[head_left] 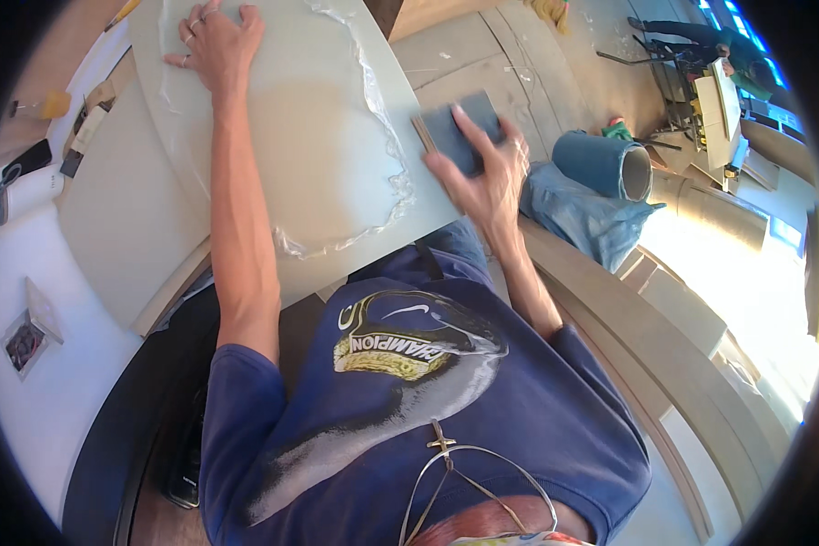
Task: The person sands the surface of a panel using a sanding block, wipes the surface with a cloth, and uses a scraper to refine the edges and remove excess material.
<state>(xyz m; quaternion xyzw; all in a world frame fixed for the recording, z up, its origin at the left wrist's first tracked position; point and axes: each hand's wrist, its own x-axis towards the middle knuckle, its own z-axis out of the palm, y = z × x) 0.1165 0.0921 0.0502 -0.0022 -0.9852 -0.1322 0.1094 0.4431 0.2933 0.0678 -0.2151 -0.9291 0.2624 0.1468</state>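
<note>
A pale grey-green panel (318, 118) lies tilted in front of me, with a line of clear glossy film or glue (387, 155) looping across it. My left hand (214, 41) lies flat on the panel's far left part, fingers spread, rings on two fingers. My right hand (487, 177) grips a dark blue-grey sanding block (460, 127) at the panel's right edge. My blue printed shirt fills the lower middle of the view.
A white table (55, 382) on the left holds a phone, small tools and a small packet (27, 341). A blue plastic bag (582, 214) and a rolled blue-grey sheet (605, 164) lie on the right. Curved wooden boards (664, 346) run along the right. A person works far back right.
</note>
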